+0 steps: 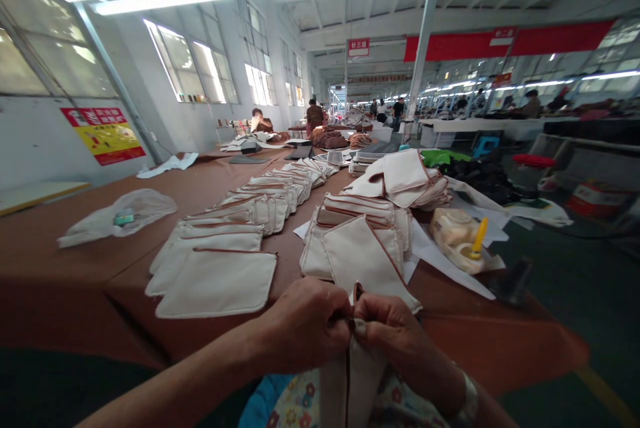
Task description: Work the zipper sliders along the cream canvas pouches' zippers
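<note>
My left hand point(307, 323) and my right hand point(393, 333) meet at the near edge of the brown table point(75, 261), both pinched on the top of a cream canvas pouch point(350, 381) with brown trim that hangs down over my lap. Just beyond my hands lies a heap of the same pouches point(360, 241). To the left, a long overlapping row of flat pouches point(220, 268) runs away along the table.
A clear plastic bag point(117, 215) lies on the table's left part. A bottle with a yellow nozzle point(463, 235) rests on white paper at the right edge. Another pouch pile point(405, 181) sits further back. Several people work at distant tables.
</note>
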Demonstrator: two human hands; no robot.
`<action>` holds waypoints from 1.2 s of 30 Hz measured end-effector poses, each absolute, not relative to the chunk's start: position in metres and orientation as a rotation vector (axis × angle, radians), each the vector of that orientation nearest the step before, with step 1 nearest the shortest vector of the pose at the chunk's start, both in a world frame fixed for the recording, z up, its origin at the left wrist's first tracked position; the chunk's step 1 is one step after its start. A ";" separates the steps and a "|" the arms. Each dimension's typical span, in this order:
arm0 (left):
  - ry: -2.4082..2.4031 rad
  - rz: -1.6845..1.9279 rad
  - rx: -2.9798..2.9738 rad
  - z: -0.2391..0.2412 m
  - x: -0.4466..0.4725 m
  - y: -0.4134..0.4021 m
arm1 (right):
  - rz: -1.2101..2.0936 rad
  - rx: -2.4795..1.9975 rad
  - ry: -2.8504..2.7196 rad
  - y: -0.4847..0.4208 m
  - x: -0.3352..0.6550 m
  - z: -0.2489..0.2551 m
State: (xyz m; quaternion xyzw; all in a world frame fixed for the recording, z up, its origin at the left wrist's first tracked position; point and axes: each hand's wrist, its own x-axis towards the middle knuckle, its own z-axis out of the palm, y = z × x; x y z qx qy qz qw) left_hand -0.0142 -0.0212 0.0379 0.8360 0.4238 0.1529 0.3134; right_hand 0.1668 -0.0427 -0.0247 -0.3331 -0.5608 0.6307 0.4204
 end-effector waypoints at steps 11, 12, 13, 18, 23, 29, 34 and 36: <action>0.996 0.305 1.859 0.034 -0.019 -0.014 | 1.614 -0.819 -1.334 -0.043 0.166 -0.030; 1.007 0.286 1.850 0.032 -0.019 -0.013 | 1.609 -0.816 -1.330 -0.043 0.166 -0.030; 1.013 0.272 1.839 0.031 -0.018 -0.013 | 1.611 -0.803 -1.324 -0.043 0.165 -0.031; 1.008 0.345 1.809 0.021 -0.016 -0.013 | 1.657 -0.706 -1.296 -0.043 0.168 -0.038; 1.022 0.390 1.836 0.022 -0.014 -0.018 | 1.560 -0.709 -1.367 -0.043 0.172 -0.038; 1.021 0.406 1.998 0.031 -0.015 -0.017 | 1.427 -0.853 -1.469 -0.041 0.169 -0.040; 0.975 0.240 1.833 0.022 -0.025 -0.005 | 1.370 -0.968 -1.471 -0.043 0.167 -0.040; 0.983 0.223 1.820 0.017 -0.026 -0.002 | 1.346 -0.999 -1.486 -0.044 0.166 -0.039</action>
